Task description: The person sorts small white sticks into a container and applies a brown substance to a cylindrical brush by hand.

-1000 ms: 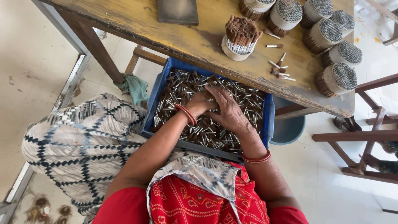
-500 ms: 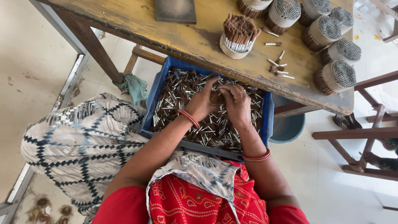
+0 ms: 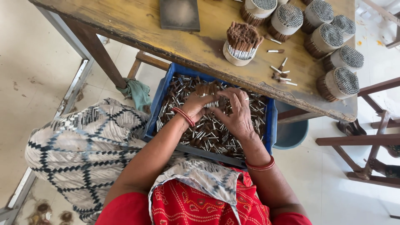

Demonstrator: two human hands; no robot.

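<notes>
A blue crate [image 3: 160, 102] rests on my lap under the table edge, filled with several short sticks [image 3: 208, 135] that have silver bodies and brown tips. My left hand [image 3: 196, 105] is closed around a small bunch of these sticks [image 3: 207, 89], brown tips up, above the crate. My right hand [image 3: 237, 112] lies beside it, palm down, fingers touching the same bunch. Both wrists wear red bangles.
A worn yellow wooden table [image 3: 146, 29] stands ahead. On it sit an open bundle of sticks in a white ring [image 3: 241, 43], several tied round bundles [image 3: 339, 83], a few loose sticks [image 3: 281, 73] and a dark flat slab [image 3: 179, 14]. Wooden frames [image 3: 366, 137] stand at the right.
My hands have risen from the pile and drawn together. A bunch of sticks now stands gathered in my left hand, where earlier both hands lay flat among the sticks.
</notes>
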